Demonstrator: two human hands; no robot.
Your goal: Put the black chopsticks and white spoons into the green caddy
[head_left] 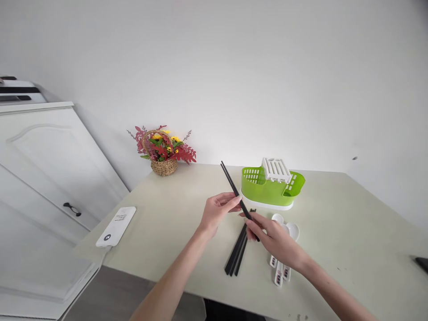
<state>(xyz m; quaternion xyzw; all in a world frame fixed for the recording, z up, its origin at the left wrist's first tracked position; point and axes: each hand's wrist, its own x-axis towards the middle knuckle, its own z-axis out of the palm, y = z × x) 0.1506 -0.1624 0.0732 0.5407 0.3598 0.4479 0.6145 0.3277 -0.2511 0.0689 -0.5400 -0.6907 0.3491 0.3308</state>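
Note:
A pair of black chopsticks (228, 176) is held slantwise above the table, thin tips up and to the left. My left hand (219, 209) pinches them near the middle. Lower down, my right hand (269, 234) grips the same pair by the thick ends. Beneath my hands, several more black chopsticks (236, 254) lie bunched on the table. White spoons (293, 232) with printed handles lie partly hidden under my right hand and wrist. Behind them stands a green utensil caddy (261, 189) with openwork sides, a white slotted piece (277, 170) on top and a white base.
A wicker basket of artificial flowers (164, 167) stands at the back left of the pale table (174, 209). Near the left edge lies a white power strip-like device (117, 226) with a cable. A white cabinet (43, 187) adjoins the left side. A dark object (421, 263) sits far right.

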